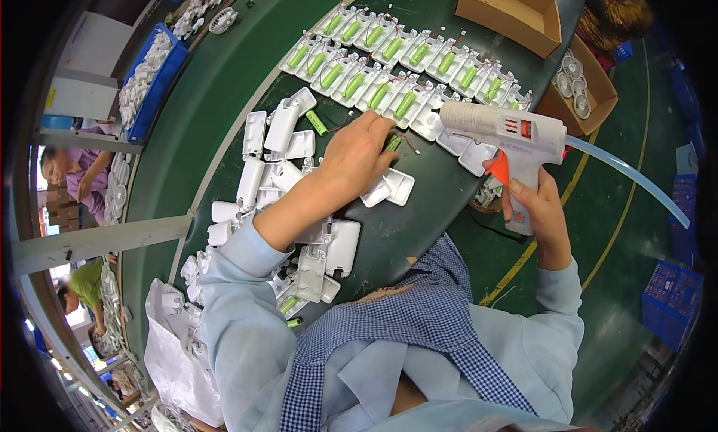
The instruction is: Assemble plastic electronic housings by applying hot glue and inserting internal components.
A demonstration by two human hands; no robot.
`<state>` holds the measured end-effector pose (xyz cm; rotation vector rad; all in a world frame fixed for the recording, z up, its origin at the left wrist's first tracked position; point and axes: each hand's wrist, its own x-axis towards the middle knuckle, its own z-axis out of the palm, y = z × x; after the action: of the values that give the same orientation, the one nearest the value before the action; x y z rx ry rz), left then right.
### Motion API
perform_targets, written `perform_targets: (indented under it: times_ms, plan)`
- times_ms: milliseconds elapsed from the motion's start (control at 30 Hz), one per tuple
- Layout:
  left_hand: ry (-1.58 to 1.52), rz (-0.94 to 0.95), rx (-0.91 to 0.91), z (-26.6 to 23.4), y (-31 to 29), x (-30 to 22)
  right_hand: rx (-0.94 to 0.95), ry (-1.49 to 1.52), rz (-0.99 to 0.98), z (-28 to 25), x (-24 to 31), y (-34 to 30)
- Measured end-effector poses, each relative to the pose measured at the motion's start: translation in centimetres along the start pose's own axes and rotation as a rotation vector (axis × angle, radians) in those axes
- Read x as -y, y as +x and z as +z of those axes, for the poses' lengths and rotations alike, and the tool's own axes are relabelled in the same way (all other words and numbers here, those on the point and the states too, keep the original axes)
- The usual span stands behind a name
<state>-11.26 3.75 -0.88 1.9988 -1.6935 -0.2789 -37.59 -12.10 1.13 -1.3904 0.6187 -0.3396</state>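
Note:
My right hand [540, 208] is wrapped round the grip of a white hot glue gun [535, 137] with an orange trigger, its nozzle pointing left. A long translucent glue stick [636, 176] runs out of its back end. My left hand [357, 154] is closed, with a small green battery [393, 143] with thin wires between thumb and fingers. Just beyond it stand two rows of white plastic housings [362, 97], most with a green battery lying inside. Another loose battery [316, 122] with wires lies left of my left hand. The gun's nozzle hangs above the row's near right end.
White plastic shells [250, 181] are heaped on the green table [396, 230] at left. Cardboard boxes [508, 17] stand at the far right, one holding white round grilles [574, 77]. Blue crates [671, 301] stand on the floor at right. Other people work at left.

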Motion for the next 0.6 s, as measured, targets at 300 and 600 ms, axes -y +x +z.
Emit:
perform_targets:
  times_ms: [300,600]
  plan:
    - [0.175,0.000,0.005,0.8,0.7,-0.3,-0.001,0.000,0.005,-0.5,-0.9,-0.2]
    - [-0.034,-0.024,0.084,-0.2,1.5,-0.1,0.014,0.016,0.001,-1.1,-1.3,-0.2]
